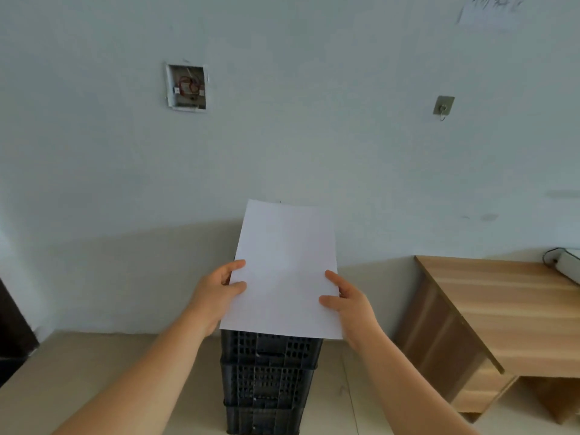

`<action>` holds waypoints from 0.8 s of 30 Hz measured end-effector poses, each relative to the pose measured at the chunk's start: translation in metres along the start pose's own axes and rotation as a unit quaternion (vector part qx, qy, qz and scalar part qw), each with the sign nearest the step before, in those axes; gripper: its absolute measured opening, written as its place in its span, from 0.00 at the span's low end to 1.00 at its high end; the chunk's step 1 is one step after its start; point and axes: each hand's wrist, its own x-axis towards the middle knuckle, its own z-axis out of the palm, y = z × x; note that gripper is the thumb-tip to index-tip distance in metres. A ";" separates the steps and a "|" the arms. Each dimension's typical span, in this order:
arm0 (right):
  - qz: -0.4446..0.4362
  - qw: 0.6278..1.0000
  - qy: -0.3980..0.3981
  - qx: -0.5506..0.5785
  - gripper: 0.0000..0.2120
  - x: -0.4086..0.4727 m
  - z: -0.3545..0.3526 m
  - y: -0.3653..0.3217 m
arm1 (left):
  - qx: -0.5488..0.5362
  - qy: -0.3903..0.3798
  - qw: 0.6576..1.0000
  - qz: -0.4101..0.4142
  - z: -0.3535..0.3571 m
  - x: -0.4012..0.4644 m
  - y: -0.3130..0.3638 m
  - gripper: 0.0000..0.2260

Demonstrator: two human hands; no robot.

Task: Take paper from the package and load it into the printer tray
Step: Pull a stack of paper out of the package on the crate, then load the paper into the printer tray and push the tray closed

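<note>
The left hand [219, 290] pinches the left edge of the paper [284, 271], thumb on top and fingers behind. The paper is held up in the air above the stack of black crates [266, 384], with the right hand [348, 304] clamped the same way on its right edge. The paper seems already out of its package; neither package nor printer is in view, so the next move is likely carrying it to the tray. The blurred writing on the wall, up right of the paper, cannot be read.
</note>
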 end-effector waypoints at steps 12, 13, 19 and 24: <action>-0.073 0.988 0.131 0.026 0.22 -0.033 -0.056 -0.028 | 0.070 -0.050 0.993 0.075 0.080 0.000 0.010 0.19; -0.076 0.987 0.137 0.024 0.22 -0.034 -0.066 -0.030 | 0.062 -0.054 0.994 0.072 0.091 0.000 0.011 0.19; -0.091 0.981 0.173 0.005 0.21 -0.042 -0.150 -0.046 | 0.037 -0.086 0.992 0.078 0.180 -0.005 0.022 0.19; -0.124 0.974 0.189 0.011 0.23 -0.048 -0.244 -0.069 | 0.031 -0.107 0.990 0.086 0.280 -0.011 0.026 0.20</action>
